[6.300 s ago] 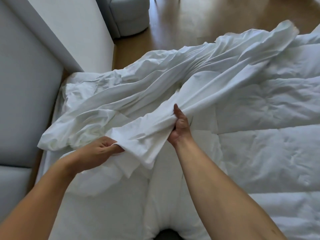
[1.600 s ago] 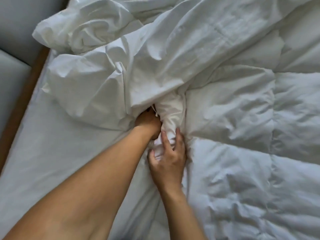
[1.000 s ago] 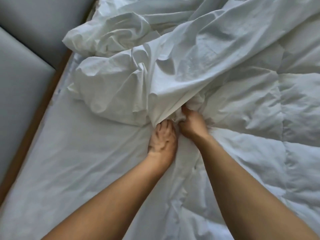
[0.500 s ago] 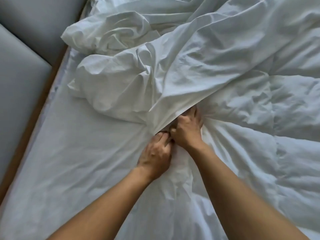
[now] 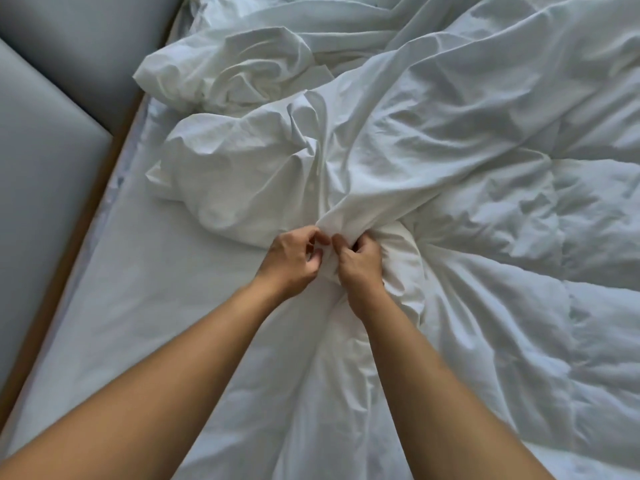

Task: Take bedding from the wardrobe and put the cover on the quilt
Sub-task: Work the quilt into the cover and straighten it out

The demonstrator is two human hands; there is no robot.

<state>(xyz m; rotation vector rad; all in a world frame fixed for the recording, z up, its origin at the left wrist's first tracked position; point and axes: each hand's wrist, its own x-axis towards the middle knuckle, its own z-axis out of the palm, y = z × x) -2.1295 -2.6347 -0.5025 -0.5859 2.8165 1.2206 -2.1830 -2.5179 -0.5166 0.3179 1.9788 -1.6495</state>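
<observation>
A white duvet cover [image 5: 363, 140] lies crumpled across the upper middle of the bed. The white quilted quilt [image 5: 519, 271] spreads over the right half. Where a bunched corner of the quilt meets the cover's edge, my two hands work close together. My left hand [image 5: 291, 258] pinches fabric there with curled fingers. My right hand [image 5: 358, 261] grips the gathered fabric right beside it, thumb up. Which layer each fingertip holds is hidden in the folds.
The white bed sheet [image 5: 156, 306] shows flat on the left. A grey padded headboard [image 5: 41, 150] with a wooden strip [image 5: 69, 251] runs along the left edge. More crumpled white fabric [image 5: 235, 74] is heaped at the top.
Both hands stay at the same bunched spot. My left hand has turned so its fingers pinch the fabric, and the cover's edge now lies lower over the quilt corner.
</observation>
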